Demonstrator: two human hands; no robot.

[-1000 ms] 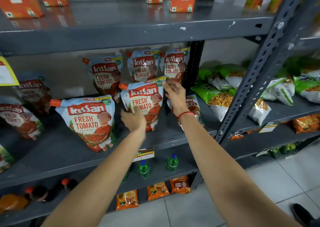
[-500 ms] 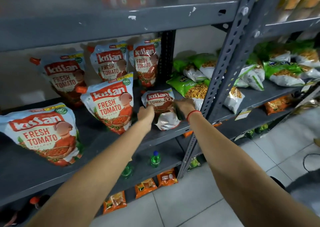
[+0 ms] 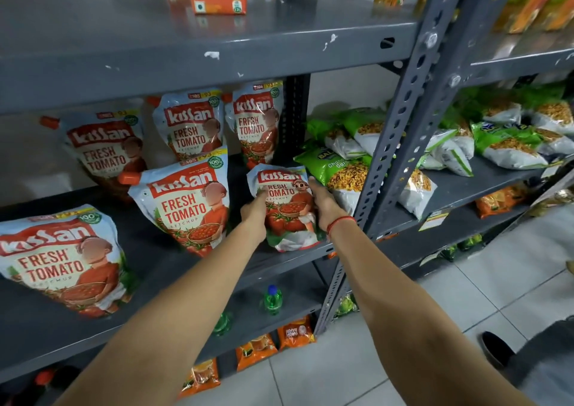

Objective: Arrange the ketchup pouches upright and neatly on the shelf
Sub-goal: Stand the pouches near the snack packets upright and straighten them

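Since half a second ago the small pouch (image 3: 285,207) has been tipped up more upright at the shelf (image 3: 298,255) front edge, left hand (image 3: 255,210) and right hand (image 3: 323,202) each with a grip clasping its sides. It reads "Kissan Fresh Tomato Ketchup"; beside it, a larger pouch (image 3: 186,204) reads likewise.

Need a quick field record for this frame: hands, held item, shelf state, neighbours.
left hand: grips left edge of small ketchup pouch
right hand: grips its right edge
held pouch: upright, at the front edge of the grey shelf
other ketchup pouches: five larger, upright or leaning, e.g. front middle pouch
right neighbour: green snack bags
wrist: red thread band
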